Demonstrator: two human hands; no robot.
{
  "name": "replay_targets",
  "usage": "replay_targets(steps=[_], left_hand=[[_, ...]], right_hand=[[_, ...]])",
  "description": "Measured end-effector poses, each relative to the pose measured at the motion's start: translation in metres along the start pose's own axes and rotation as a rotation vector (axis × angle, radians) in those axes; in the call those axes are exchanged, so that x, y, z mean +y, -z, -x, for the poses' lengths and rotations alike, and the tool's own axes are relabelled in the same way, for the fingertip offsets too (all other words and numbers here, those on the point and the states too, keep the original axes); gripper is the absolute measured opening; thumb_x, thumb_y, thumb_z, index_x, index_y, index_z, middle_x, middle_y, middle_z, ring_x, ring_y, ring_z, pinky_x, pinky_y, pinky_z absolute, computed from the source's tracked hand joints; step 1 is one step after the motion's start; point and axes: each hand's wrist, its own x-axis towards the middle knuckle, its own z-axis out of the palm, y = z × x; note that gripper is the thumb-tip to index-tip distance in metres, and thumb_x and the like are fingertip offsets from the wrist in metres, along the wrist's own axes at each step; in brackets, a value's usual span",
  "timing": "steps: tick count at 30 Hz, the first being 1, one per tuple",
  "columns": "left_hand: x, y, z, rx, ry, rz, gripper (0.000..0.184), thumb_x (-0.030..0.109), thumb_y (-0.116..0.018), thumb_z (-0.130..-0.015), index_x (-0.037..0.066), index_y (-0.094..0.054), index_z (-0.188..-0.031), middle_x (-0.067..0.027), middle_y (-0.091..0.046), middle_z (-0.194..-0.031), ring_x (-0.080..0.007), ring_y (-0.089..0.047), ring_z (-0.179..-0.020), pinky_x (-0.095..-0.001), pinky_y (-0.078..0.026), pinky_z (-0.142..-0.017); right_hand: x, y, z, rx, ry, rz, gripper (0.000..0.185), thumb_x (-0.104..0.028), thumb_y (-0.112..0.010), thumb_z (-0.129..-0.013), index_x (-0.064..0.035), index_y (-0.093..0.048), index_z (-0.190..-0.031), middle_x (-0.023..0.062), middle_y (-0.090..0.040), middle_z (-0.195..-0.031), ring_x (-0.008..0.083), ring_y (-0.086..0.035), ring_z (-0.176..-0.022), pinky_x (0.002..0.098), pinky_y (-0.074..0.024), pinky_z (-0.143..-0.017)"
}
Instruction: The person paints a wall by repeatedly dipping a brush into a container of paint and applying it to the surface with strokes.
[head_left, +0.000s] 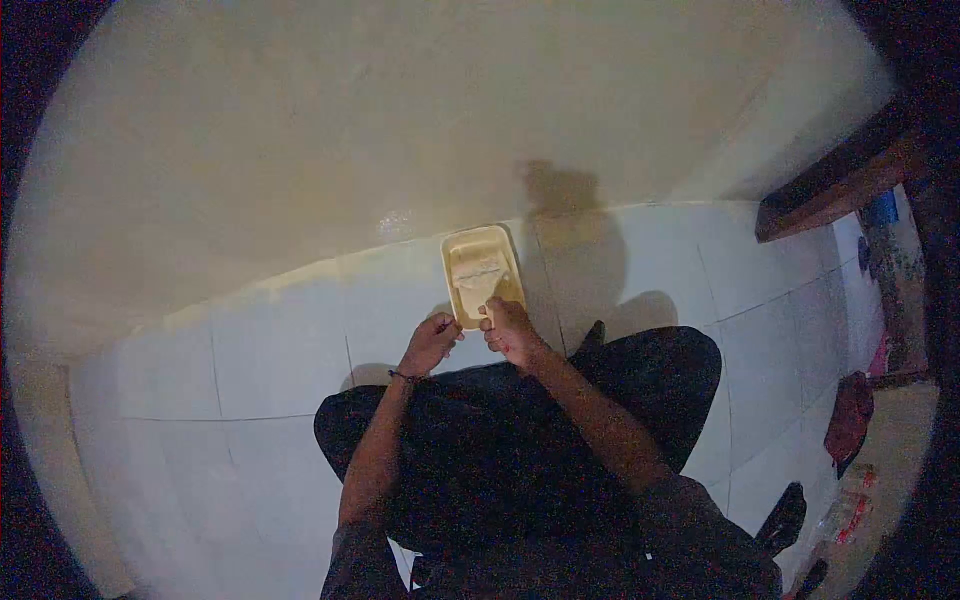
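A shallow cream-yellow tray (449, 255) is in front of my crossed legs, close to the foot of the wall. Inside it shows a broad, flat, pale tool (478, 279), too blurred to tell whether it is a brush or a scraper. My right hand (510, 330) is closed around this tool's handle at the tray's near right side. At the near left corner, my left hand (432, 343) has its fingers curled in against the tray's rim. A dark band circles the left wrist.
A plain cream wall (330, 130) rises just beyond the tray, with a shiny patch (394, 221) low on it. White tiles (270, 360) cover the floor. To the right are a dark wooden beam (840, 185), a dark red cloth (848, 420) and a clear-and-red plastic wrapper (850, 510).
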Motion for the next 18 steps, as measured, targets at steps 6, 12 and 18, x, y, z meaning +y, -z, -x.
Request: replay_targets(steps=[6, 12, 18], left_hand=[[-0.007, 0.010, -0.012, -0.008, -0.015, 0.037, 0.019, 0.022, -0.048, -0.081, 0.003, -0.050, -0.077, -0.0009, -0.052, -0.066, -0.0065, -0.043, -0.053, -0.0211, -0.038, -0.047], [-0.008, 0.013, -0.018, 0.018, 0.002, -0.013, 0.021, 0.024, -0.048, -0.081, 0.004, -0.049, -0.074, -0.0008, -0.052, -0.063, -0.0067, -0.043, -0.052, -0.0213, -0.038, -0.046], [-0.006, 0.009, -0.015, -0.047, -0.023, -0.097, 0.022, 0.025, -0.047, -0.080, 0.004, -0.049, -0.075, -0.0006, -0.051, -0.063, -0.0075, -0.044, -0.053, -0.0218, -0.039, -0.048]], right_hand=[[0.004, 0.002, -0.002, -0.002, 0.028, 0.023, 0.022, -0.028, -0.039, -0.081, -0.0063, -0.044, -0.085, 0.0022, -0.039, -0.059, 0.0076, -0.030, -0.035, 0.0193, -0.0222, -0.028], [-0.001, -0.006, -0.003, 0.063, 0.017, 0.092, 0.022, -0.027, -0.039, -0.081, -0.0062, -0.044, -0.087, 0.0028, -0.038, -0.059, 0.0081, -0.030, -0.034, 0.0204, -0.0231, -0.028], [-0.007, -0.004, 0.002, 0.020, 0.024, 0.079, 0.022, -0.027, -0.039, -0.081, -0.0059, -0.044, -0.087, 0.0036, -0.038, -0.059, 0.0077, -0.031, -0.036, 0.0191, -0.0230, -0.028]])
